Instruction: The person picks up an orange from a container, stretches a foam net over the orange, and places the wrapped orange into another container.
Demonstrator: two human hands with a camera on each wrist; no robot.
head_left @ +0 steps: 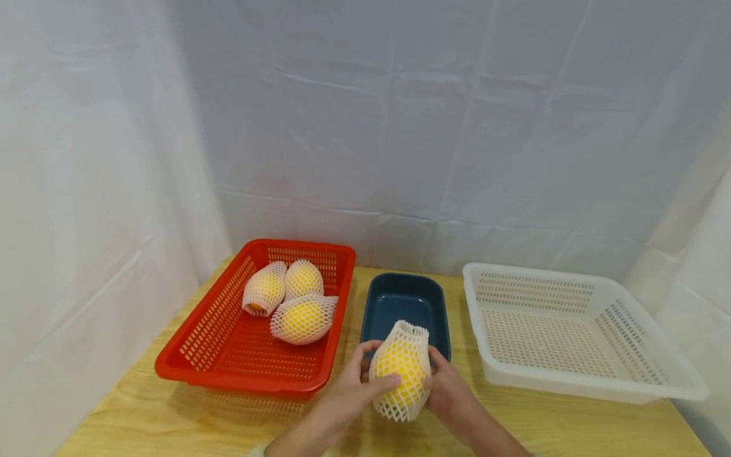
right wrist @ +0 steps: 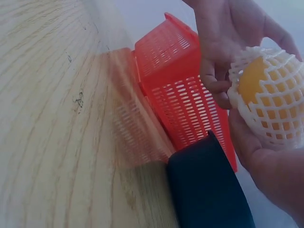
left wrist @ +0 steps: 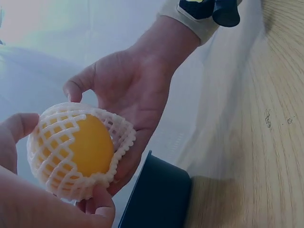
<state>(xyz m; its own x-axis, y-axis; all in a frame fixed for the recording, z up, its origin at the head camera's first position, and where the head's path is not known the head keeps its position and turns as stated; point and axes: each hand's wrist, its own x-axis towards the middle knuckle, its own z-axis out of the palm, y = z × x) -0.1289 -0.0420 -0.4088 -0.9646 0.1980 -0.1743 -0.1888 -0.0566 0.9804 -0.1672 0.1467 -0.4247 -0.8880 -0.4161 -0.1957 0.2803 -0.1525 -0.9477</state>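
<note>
A yellow mango point(head_left: 402, 371) in a white foam net sleeve is held between both hands, over the near edge of a dark blue bin point(head_left: 407, 308). My left hand point(head_left: 358, 382) grips its left side, thumb across the front. The right hand point(head_left: 450, 388) holds the opposite side with curled fingers. In the left wrist view, the foam net point(left wrist: 56, 142) leaves a bare patch of smooth yellow-orange skin at its open end, and fingertips press on the net's edge. The right wrist view shows the same mango point(right wrist: 280, 97) between the two hands.
At the left a red basket point(head_left: 259, 381) holds three more net-wrapped mangoes point(head_left: 302, 319). To the right stands a white perforated basket point(head_left: 545, 343). All rest on a wooden table point(head_left: 228, 422), with white sheeting point(head_left: 365, 114) behind and at both sides.
</note>
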